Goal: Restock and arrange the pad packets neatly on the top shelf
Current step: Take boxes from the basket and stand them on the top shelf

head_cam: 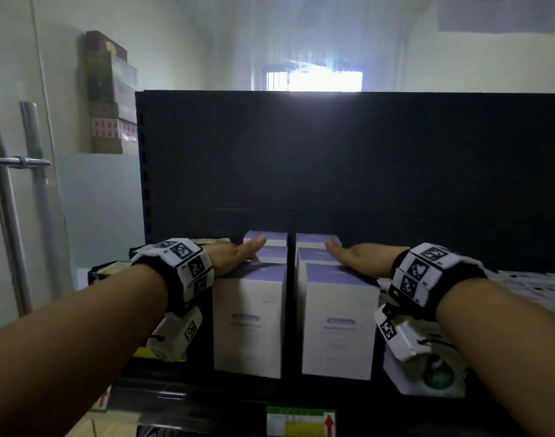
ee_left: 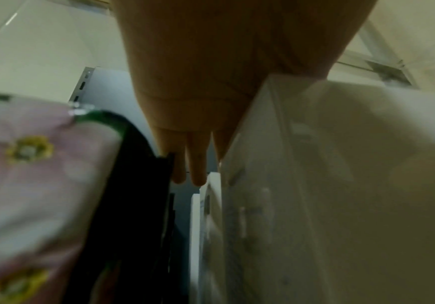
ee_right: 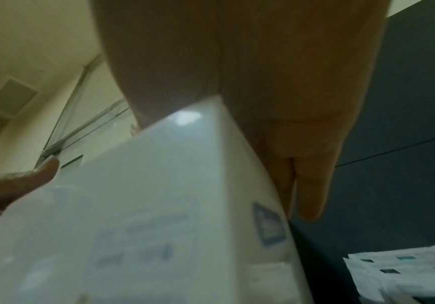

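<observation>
Left hand [head_cam: 238,254]: fingers straight and together, pressing the left row's side | Right hand [head_cam: 353,255]: fingers straight, pressing the right row | Pad packets [head_cam: 249,320]: standing in two rows on the top shelf [head_cam: 238,389]

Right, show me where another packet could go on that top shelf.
Bare shelf lies behind and right of the right row of packets, up to the back panel. The gap between the rows is too narrow. Left of the left row it is crowded with dark packs.
</observation>
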Demonstrator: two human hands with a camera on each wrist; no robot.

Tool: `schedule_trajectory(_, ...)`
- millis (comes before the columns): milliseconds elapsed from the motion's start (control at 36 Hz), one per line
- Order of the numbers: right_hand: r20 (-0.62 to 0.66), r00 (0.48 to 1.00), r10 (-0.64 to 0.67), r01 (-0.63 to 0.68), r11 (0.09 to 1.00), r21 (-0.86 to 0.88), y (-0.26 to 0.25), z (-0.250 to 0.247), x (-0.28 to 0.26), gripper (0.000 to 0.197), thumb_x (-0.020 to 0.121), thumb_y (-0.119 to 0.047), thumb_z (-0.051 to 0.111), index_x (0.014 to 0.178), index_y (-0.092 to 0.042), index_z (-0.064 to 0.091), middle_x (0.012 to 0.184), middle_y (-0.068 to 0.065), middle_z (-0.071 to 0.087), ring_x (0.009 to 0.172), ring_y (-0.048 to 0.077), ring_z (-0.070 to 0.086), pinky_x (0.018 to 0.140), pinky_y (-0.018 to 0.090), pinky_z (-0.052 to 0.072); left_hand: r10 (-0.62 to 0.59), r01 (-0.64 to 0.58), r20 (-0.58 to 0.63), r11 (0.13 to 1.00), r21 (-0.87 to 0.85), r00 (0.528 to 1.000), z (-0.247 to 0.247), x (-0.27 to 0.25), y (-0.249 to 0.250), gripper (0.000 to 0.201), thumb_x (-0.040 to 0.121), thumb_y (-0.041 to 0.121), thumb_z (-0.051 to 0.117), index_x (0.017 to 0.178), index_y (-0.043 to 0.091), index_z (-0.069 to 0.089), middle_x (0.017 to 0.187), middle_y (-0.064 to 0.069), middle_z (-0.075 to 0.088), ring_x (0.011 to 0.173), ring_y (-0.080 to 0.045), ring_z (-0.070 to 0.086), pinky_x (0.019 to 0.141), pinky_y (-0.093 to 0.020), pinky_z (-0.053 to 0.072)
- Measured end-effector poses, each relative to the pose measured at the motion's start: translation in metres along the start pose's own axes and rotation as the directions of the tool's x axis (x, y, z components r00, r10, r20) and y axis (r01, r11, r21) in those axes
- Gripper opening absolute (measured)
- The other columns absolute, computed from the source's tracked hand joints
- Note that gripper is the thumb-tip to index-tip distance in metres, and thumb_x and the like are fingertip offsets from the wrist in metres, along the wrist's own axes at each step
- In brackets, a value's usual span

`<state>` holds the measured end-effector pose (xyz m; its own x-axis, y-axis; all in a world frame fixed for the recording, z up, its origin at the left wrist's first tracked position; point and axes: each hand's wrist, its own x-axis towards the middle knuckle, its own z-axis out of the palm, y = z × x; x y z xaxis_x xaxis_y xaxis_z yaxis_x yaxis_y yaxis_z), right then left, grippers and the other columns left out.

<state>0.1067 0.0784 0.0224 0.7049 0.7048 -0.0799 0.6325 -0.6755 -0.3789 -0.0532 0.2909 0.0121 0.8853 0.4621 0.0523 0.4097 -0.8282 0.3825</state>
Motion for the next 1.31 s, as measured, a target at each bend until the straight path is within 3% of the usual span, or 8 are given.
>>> schedule_trajectory(389, -0.018, 0.995, -0.095, 0.095, 0.995, 0.001, 0.008, 0.004, -0.01, 0.074, 0.093, -0.065, 0.019, 0.143, -0.017, 0.042, 0.152, 0.007, 0.037, 0.139, 0.024, 0.035, 0.116, 0.033, 0.021, 0.0, 0.004, -0.057, 0.998, 0.062, 0.998, 0.011, -0.003, 0.005, 0.088, 0.076, 0.08, 0.011, 0.13, 0.027, 0.056, 0.138, -0.003, 0.051, 0.126, -0.023, 0.046, 0.114, -0.036, 0.024)
schedule_trajectory(500, -0.16, 0.969, -0.187, 0.169, 0.978, -0.12, 0.012, -0.002, -0.018, 0.061, 0.084, -0.071, 0.033, 0.107, -0.02, 0.057, 0.124, 0.012, 0.054, 0.108, 0.026, 0.055, 0.097, 0.037, 0.045, 0.141, -0.135, -0.071, 0.987, 0.084, 0.987, 0.007, -0.009, 0.01, 0.078, 0.073, 0.077, 0.029, 0.119, 0.022, 0.061, 0.128, -0.002, 0.058, 0.115, -0.019, 0.053, 0.105, -0.034, 0.037)
schedule_trajectory(583, -0.155, 0.969, -0.193, 0.162, 0.969, -0.188, 0.014, -0.002, -0.024, 0.068, 0.077, -0.071, 0.052, 0.123, -0.022, 0.054, 0.12, 0.004, 0.054, 0.102, 0.018, 0.054, 0.09, 0.031, 0.045, 0.201, -0.19, -0.067, 0.971, 0.142, 0.977, 0.003, -0.014, 0.01, 0.071, 0.063, 0.077, 0.052, 0.115, 0.029, 0.064, 0.12, 0.009, 0.059, 0.108, -0.009, 0.052, 0.095, -0.028, 0.04)
schedule_trajectory(667, -0.083, 0.987, -0.141, 0.114, 0.958, -0.263, 0.012, 0.006, -0.027, 0.081, 0.072, -0.065, 0.066, 0.138, -0.022, 0.044, 0.13, 0.005, 0.046, 0.113, 0.021, 0.05, 0.1, 0.034, 0.043, 0.202, -0.19, -0.051, 0.966, 0.174, 0.978, 0.003, -0.018, 0.009, 0.066, 0.059, 0.066, 0.073, 0.115, 0.031, 0.065, 0.1, 0.02, 0.061, 0.095, -0.003, 0.053, 0.083, -0.019, 0.037)
schedule_trajectory(750, -0.086, 0.985, -0.147, 0.115, 0.948, -0.298, 0.01, 0.014, -0.028, 0.082, 0.072, -0.056, 0.073, 0.141, -0.023, 0.043, 0.134, 0.007, 0.042, 0.121, 0.026, 0.047, 0.105, 0.036, 0.04, 0.186, -0.174, -0.049, 0.966, 0.19, 0.981, 0.004, -0.019, 0.007, 0.071, 0.058, 0.064, 0.076, 0.119, 0.03, 0.064, 0.093, 0.02, 0.059, 0.092, -0.004, 0.054, 0.081, -0.018, 0.037)
schedule_trajectory(972, -0.094, 0.979, -0.181, 0.154, 0.957, -0.244, 0.004, 0.015, -0.036, 0.074, 0.072, -0.048, 0.077, 0.138, -0.026, 0.051, 0.135, -0.002, 0.049, 0.125, 0.019, 0.047, 0.097, 0.025, 0.037, 0.179, -0.163, -0.06, 0.965, 0.205, 0.982, 0.009, -0.021, 0.011, 0.073, 0.059, 0.065, 0.074, 0.121, 0.029, 0.063, 0.085, 0.021, 0.055, 0.091, -0.006, 0.052, 0.084, -0.02, 0.04)
schedule_trajectory(1139, -0.085, 0.982, -0.171, 0.147, 0.961, -0.233, -0.001, 0.015, -0.042, 0.072, 0.074, -0.047, 0.076, 0.138, -0.026, 0.051, 0.139, -0.004, 0.048, 0.128, 0.018, 0.045, 0.103, 0.027, 0.036, 0.19, -0.176, -0.046, 0.96, 0.218, 0.981, 0.008, -0.024, 0.01, 0.076, 0.059, 0.067, 0.072, 0.125, 0.031, 0.06, 0.118, 0.014, 0.062, 0.097, -0.003, 0.051, 0.087, -0.02, 0.04)
schedule_trajectory(1305, -0.098, 0.988, -0.123, 0.099, 0.971, -0.217, -0.006, 0.021, -0.049, 0.075, 0.075, -0.045, 0.076, 0.142, -0.027, 0.046, 0.143, -0.003, 0.044, 0.13, 0.02, 0.043, 0.105, 0.029, 0.036, 0.204, -0.188, -0.031, 0.943, 0.273, 0.978, 0.008, -0.026, 0.014, 0.077, 0.062, 0.067, 0.07, 0.128, 0.029, 0.058, 0.123, 0.012, 0.061, 0.109, -0.01, 0.056, 0.095, -0.026, 0.046)
